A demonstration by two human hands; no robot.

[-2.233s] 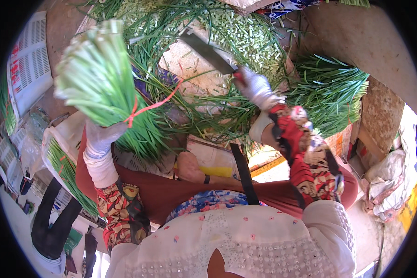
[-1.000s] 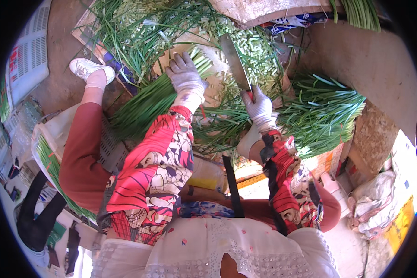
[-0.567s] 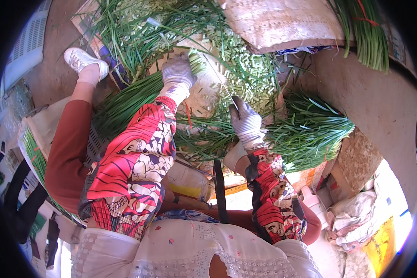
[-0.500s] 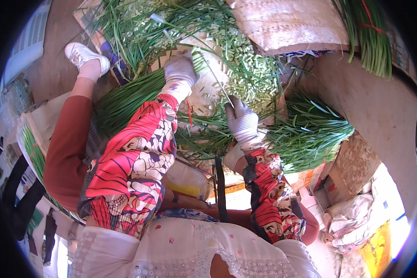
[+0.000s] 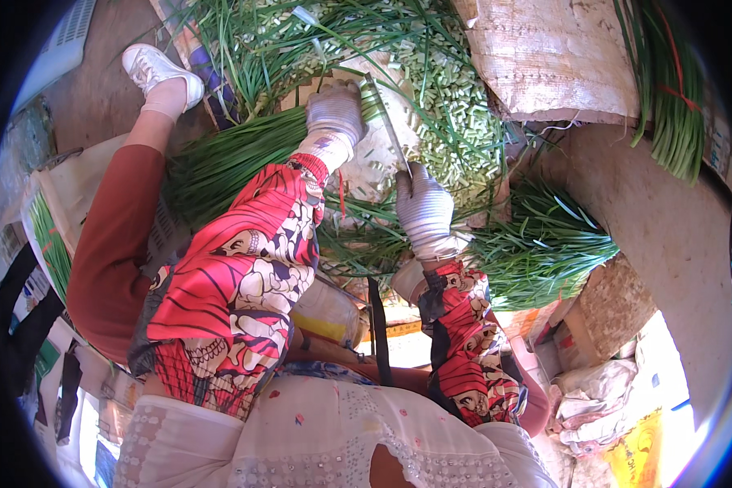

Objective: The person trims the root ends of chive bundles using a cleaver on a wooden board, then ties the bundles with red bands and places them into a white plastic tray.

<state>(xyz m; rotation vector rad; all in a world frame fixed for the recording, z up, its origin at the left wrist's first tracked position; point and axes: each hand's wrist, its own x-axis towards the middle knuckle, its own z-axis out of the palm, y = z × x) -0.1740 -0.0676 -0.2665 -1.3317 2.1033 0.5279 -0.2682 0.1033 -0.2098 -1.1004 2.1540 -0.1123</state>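
Note:
My left hand (image 5: pixel 333 111), in a grey-striped glove, is closed around a bunch of garlic chives (image 5: pixel 232 159) near its cut end. Their long green leaves trail off to the left. In my right hand (image 5: pixel 425 210), gloved alike, is a knife (image 5: pixel 392 130), its thin blade pointing up and left. The blade lies right by the cut end of the bunch, over a pale, worn chopping board (image 5: pixel 386 167). Short pale-green chopped pieces (image 5: pixel 459 122) are heaped to the right of the board and beyond it.
Loose long leaves (image 5: pixel 260 49) lie across the far side. Another leafy bunch (image 5: pixel 545 244) rests right of my right wrist. A pale woven sack (image 5: pixel 553 57) and a red-tied bunch (image 5: pixel 679 98) are at the far right. My shoe (image 5: pixel 163 77) is at the far left.
My left hand has shifted slightly right with the bunch, closer to the knife. The blade has moved a little and now stands at the cut end. The whole view has shifted slightly.

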